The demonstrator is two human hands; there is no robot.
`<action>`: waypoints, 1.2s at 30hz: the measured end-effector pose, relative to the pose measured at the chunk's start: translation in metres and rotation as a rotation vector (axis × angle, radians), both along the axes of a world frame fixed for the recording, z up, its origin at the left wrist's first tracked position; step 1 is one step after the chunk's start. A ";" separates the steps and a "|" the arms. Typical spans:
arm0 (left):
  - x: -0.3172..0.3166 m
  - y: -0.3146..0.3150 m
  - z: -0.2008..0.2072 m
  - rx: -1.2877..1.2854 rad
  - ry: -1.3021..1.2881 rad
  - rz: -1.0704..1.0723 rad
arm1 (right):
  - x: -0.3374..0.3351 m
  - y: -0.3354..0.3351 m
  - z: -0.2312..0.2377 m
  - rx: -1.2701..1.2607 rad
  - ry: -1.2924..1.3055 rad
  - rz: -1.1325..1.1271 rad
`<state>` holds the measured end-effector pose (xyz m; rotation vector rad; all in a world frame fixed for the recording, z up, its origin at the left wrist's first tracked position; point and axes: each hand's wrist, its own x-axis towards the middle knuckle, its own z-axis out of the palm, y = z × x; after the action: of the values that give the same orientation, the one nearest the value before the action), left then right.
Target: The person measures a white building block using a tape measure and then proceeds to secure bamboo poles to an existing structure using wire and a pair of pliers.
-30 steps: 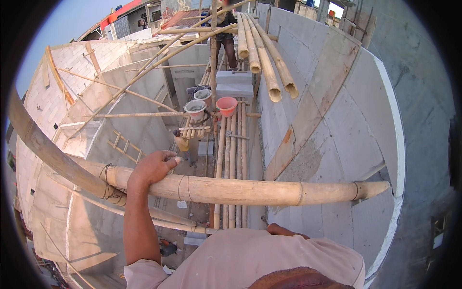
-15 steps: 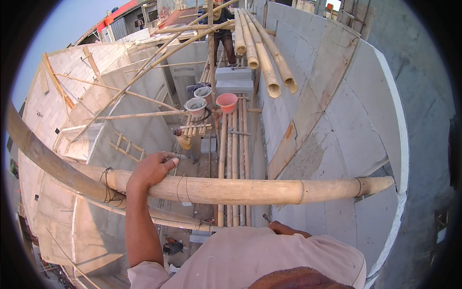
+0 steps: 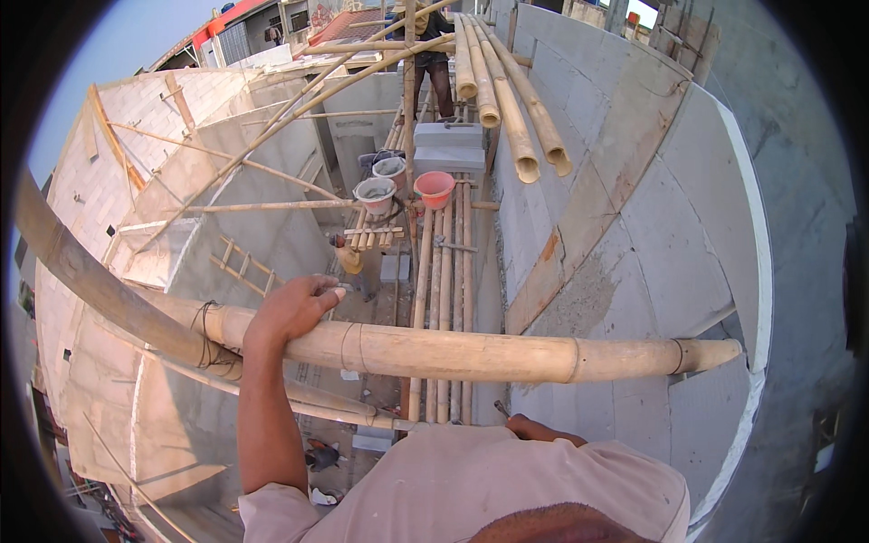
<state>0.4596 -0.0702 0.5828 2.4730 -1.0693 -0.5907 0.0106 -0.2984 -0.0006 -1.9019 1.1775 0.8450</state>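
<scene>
A thick bamboo pole (image 3: 453, 354) runs crosswise in front of my body. My left hand (image 3: 297, 306) hooks over it near its left part, palm on top. Its thumb and forefinger lie along the far side, and the other fingers are mostly hidden. Dark wire ties (image 3: 208, 330) bind this pole to a curved bamboo pole (image 3: 95, 281) at the left. Low by my chest, my right hand (image 3: 541, 429) is partly covered by my shirt. A small, dark metallic tip (image 3: 501, 408) juts out from it; the rest of that thing is hidden.
A grey block wall (image 3: 625, 271) rises on the right, with bamboo poles (image 3: 511, 109) jutting beside it. Below lie a narrow bamboo walkway (image 3: 444, 299), a red bucket (image 3: 434, 188), mortar buckets (image 3: 375, 195) and pale blocks (image 3: 450, 156). A co-worker (image 3: 433, 77) stands at the far end.
The view has shifted slightly, so the walkway and buckets sit a little farther right. My left hand stays on the pole, its fingers slightly changed. My right hand looks the same.
</scene>
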 end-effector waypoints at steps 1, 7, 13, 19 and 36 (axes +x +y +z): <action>0.001 0.002 -0.002 -0.006 -0.012 0.004 | 0.004 0.002 0.005 0.007 -0.002 -0.013; -0.003 0.003 0.006 -0.012 -0.029 -0.009 | 0.004 -0.002 -0.010 -0.084 -0.031 0.658; 0.000 0.014 -0.003 -0.006 -0.035 0.005 | 0.007 0.020 0.027 -0.022 -0.007 0.074; 0.005 0.000 -0.002 -0.062 -0.093 -0.068 | -0.006 0.002 0.023 -0.134 -0.003 1.048; -0.002 0.002 0.000 -0.042 -0.077 -0.070 | -0.031 0.001 -0.025 -0.002 -0.075 0.333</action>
<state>0.4577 -0.0682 0.5833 2.4478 -1.1900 -0.4925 -0.0202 -0.2974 -0.0255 -2.1459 0.8279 0.9357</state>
